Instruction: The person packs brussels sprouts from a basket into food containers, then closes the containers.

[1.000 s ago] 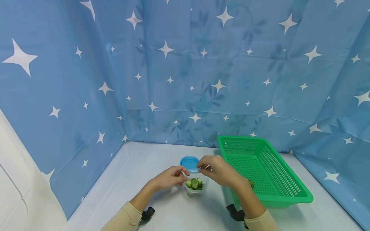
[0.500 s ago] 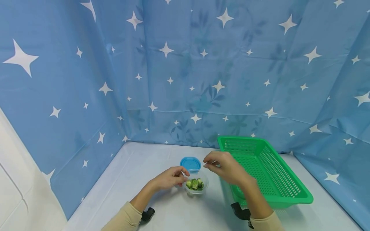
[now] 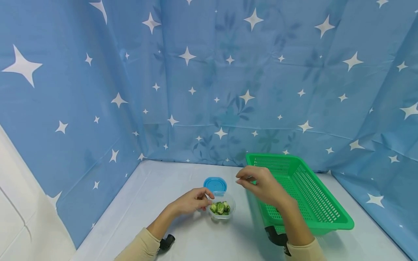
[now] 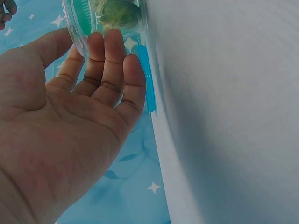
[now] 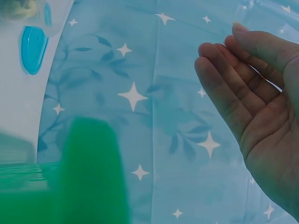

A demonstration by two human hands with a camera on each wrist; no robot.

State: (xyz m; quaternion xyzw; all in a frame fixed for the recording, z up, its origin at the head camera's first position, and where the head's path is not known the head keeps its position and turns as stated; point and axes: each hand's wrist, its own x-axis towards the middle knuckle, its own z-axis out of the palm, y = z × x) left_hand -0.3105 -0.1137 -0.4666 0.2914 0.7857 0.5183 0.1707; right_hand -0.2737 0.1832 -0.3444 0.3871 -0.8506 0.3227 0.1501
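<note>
A small clear plastic container (image 3: 231,205) stands on the white table with several halved Brussels sprouts (image 3: 220,207) inside. My left hand (image 3: 193,200) holds it at its left side, fingers and thumb curved at the rim. In the left wrist view, the fingertips (image 4: 114,39) lie against the container wall, below a green sprout (image 4: 120,14). My right hand (image 3: 259,183) is raised over the left edge of the green plastic basket (image 3: 326,192), thumb and fingers loosely bent. The right wrist view shows nothing between its fingers (image 5: 224,88).
A round blue lid (image 3: 215,184) lies on the table just behind the container. The basket takes up the right side of the white table (image 3: 156,188). A blue star-patterned curtain (image 3: 202,108) hangs behind and along the sides.
My right hand has moved away from the container, up and to the right, to the basket's edge. My left hand and the container have stayed in place.
</note>
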